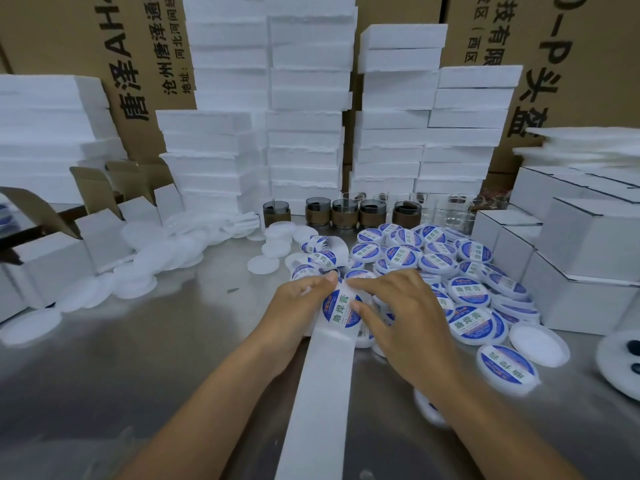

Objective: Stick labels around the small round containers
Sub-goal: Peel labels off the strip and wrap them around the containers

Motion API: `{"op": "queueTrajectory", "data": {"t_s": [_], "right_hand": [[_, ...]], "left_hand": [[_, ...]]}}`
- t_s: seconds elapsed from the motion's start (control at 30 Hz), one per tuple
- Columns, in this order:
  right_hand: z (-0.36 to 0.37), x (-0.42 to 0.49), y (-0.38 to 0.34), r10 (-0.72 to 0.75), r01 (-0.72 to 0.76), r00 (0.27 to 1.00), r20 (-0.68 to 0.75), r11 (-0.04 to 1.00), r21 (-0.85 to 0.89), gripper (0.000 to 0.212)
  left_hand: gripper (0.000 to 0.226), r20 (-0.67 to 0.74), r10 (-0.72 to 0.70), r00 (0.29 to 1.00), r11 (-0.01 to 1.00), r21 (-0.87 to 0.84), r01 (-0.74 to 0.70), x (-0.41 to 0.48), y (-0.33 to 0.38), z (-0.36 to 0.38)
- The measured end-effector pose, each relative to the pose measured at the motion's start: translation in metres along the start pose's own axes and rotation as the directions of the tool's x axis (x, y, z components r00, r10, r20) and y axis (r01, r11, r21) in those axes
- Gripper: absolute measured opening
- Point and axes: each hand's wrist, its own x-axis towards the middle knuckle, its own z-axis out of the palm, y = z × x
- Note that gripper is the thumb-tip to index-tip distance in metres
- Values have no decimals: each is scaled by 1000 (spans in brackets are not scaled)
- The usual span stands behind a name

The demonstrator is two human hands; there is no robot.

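A white backing strip (322,393) runs from the bottom of the view up to my hands, with a round blue-and-white label (341,308) at its top. My left hand (298,306) grips the strip's left side beside the label, thumb on top. My right hand (401,313) pinches the label's right edge with thumb and forefinger. Whether a container sits under the label is hidden. A pile of small round labelled containers (467,292) lies to the right. A curled stretch of label strip (322,252) lies just beyond my hands.
Plain white lids (145,268) are scattered at the left on the metal table (138,358). White cartons (585,265) stand at the right, open cartons (52,251) at the left. Foam stacks (304,133) and a row of glass cups (344,213) line the back.
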Motion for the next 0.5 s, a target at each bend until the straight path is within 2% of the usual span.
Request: {"op": "queueTrajectory", "data": {"t_s": [0.27,0.4,0.5], "right_hand": [[0,1,-5,-39,39,999,-12,999,5,28],[0,1,-5,-47,46,998,-32,999,-11,26],[-1,2,-6,-76,73,995,-58,996,-44,19]], "left_hand": [[30,-10,-6,1000,995,100,7,0,2,-1],[34,25,-10,1000,995,98,8,0,0,-1],[27,41,4,999,997,79,-7,0,-1,-1]]}}
